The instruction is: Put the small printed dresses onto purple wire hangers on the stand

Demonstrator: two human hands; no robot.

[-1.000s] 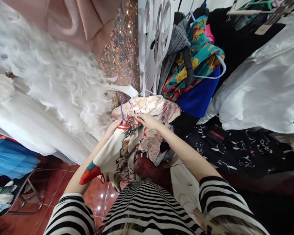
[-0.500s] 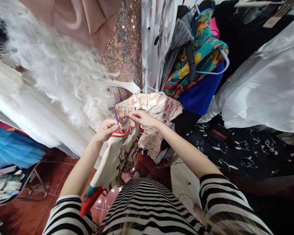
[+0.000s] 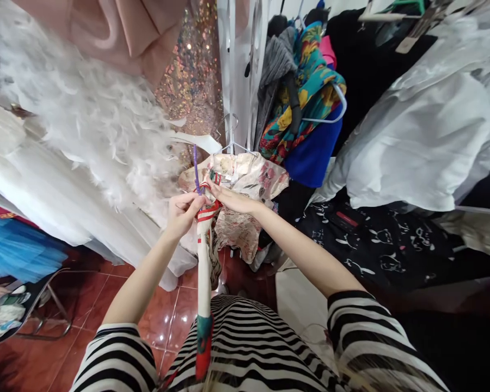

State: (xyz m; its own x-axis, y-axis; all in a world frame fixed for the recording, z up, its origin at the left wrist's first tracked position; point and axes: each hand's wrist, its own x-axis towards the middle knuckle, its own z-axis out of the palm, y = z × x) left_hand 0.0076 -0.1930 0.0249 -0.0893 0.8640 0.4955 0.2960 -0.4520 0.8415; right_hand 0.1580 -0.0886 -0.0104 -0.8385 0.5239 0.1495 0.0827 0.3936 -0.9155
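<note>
My left hand [image 3: 185, 211] is closed, thumb and fingers pinched at the base of a purple clothes hanger [image 3: 196, 170] by a garment's neckline. The hanger points upward, seen nearly edge-on. From it hangs a cream garment [image 3: 203, 267] with red-striped trim and a green and red end, its narrow side toward me. My right hand [image 3: 233, 199] has its fingers stretched out flat against the red-trimmed neckline; they partly hide it. Just behind both hands, a pale floral garment [image 3: 265, 174] hangs on a white hanger [image 3: 239, 145].
White feathered clothing [image 3: 106, 120] hangs on the left, beside a sequined fabric [image 3: 191, 81]. To the right are a colourful floral garment [image 3: 310, 87], a white satin garment [image 3: 416, 141] and a black printed cloth [image 3: 375, 239]. A metal-framed chair [image 3: 61, 305] stands lower left on red tiles [image 3: 155, 310].
The cream garment has turned from a broad slant to a narrow, upright hang. The purple hanger has swung edge-on. My right hand has flattened over the neckline, and the view has shifted right.
</note>
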